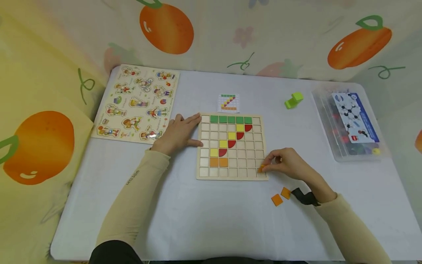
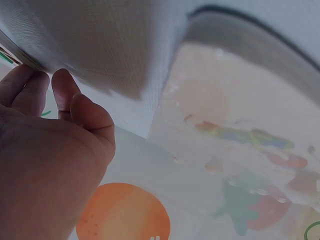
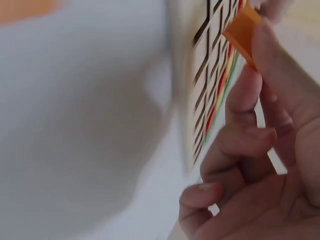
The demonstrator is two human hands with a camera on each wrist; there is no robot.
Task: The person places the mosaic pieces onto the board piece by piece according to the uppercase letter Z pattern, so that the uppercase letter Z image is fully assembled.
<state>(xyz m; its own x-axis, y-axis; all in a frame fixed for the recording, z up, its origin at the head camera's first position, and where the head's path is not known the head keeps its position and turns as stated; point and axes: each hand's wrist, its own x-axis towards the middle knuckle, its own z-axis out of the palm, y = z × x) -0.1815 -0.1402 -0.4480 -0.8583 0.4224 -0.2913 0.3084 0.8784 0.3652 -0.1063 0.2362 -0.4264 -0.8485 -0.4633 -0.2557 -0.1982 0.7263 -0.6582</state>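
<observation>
A wooden grid board (image 1: pixel 265 146) lies mid-table, carrying a green row at the top, a diagonal of yellow squares and red quarter-round pieces, and two orange squares lower left. My left hand (image 1: pixel 177 135) rests at its left edge, thumb and fingers spread and touching the frame. Over the board's lower right corner, my right hand (image 1: pixel 287 163) pinches an orange square tile (image 3: pixel 243 34) between thumb and fingers, tilted above the grid. Two loose orange tiles (image 1: pixel 277 200) lie on the table near my right wrist. Behind the board sits a small pattern card (image 1: pixel 228 103).
A picture puzzle board (image 1: pixel 132 106) of little figures lies at the back left. A lime-green block-like object (image 1: pixel 293 101) stands back right, beside a lidded clear plastic box (image 1: pixel 356 150). Fruit-printed cloth (image 1: pixel 211 40) hangs behind the white table.
</observation>
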